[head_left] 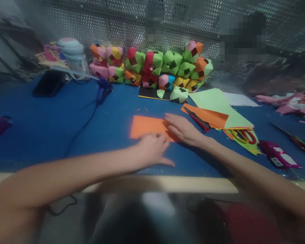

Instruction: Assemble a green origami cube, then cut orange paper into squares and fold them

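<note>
An orange sheet of paper (146, 126) lies on the blue tabletop in front of me, its long side running left to right. My left hand (154, 147) rests on the near edge of the sheet, fingers bent down and thumb stretched out over the table. Across the right end of the paper lies my right hand (181, 128), fairly flat with its fingers reaching towards the far edge. Both hands cover parts of the sheet. Right of my right hand are red-handled scissors (199, 120) on another orange paper piece (213, 117).
Folded paper balls (152, 62) stand stacked along the perforated metal wall. A blue glue gun (103, 89) with a cord sits left, near a phone (49, 83) and a bottle (72, 56). Green sheets (221, 106), yellow scissor handles (239, 136) and a purple packet (278, 154) lie right.
</note>
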Demonstrator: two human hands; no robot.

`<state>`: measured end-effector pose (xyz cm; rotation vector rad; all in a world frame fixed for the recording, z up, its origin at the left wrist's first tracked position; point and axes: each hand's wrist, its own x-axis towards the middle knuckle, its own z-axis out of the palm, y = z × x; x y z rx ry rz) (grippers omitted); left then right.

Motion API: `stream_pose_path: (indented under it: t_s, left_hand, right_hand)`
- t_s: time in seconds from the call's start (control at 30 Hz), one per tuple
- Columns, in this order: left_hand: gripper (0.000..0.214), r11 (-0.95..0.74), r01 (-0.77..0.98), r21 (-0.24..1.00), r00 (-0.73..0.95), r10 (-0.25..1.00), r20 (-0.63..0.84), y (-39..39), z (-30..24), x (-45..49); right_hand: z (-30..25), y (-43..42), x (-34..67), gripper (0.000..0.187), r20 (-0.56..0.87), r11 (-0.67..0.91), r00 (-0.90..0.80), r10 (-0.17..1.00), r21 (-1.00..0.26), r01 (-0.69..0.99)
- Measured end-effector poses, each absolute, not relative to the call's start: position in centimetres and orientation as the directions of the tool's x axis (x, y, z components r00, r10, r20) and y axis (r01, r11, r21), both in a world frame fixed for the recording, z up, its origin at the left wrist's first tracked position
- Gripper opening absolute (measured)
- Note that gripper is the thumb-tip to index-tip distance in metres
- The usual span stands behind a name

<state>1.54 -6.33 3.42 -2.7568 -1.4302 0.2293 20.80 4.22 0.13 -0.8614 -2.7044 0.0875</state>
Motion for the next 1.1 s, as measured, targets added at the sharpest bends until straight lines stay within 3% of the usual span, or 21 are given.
stream_pose_path:
  t_s: [0.1,0.17,0.5,0.63,0.83,0.97,1.1]
  left_hand:
    - [0.089,-0.581,0.81,-0.085,0.572,0.813,-0.111,-6.3,3.4,1.5]
    - [0.091,-0.582,0.809,-0.08,0.572,0.811,-0.124,-6.4,3.6,1.5]
    - [0.09,-0.555,0.828,-0.081,0.543,0.83,-0.127,-6.9,3.8,1.8]
    - [0.088,-0.536,0.839,-0.096,0.525,0.843,-0.117,-7.3,3.8,1.9]
    - [0.096,-0.519,0.846,-0.121,0.507,0.854,-0.116,-7.6,4.0,2.1]
    - [0.093,-0.526,0.845,-0.096,0.514,0.848,-0.129,-7.5,4.0,1.9]
    - [0.091,-0.561,0.823,-0.092,0.545,0.824,-0.156,-7.4,4.2,1.8]
  right_hand:
    - [-0.7,4.2,19.6,0.065,0.052,0.796,-0.803,0.594,-0.186,0.576]
    - [-1.1,4.2,20.3,0.069,-0.015,0.771,-0.786,0.618,-0.181,0.61]
    - [0.2,4.2,24.1,0.068,0.04,0.724,-0.723,0.689,-0.027,0.689]
    - [0.8,5.7,20.8,0.061,0.088,0.796,-0.791,0.605,-0.065,0.602]
    - [-0.3,7.6,14.6,0.074,-0.045,0.89,-0.908,0.416,-0.185,0.416]
    - [-0.1,8.4,11.6,0.075,-0.05,0.928,-0.96,0.276,-0.247,0.279]
    - [-0.1,8.7,8.7,0.079,-0.044,0.933,-0.973,0.229,-0.276,0.232]
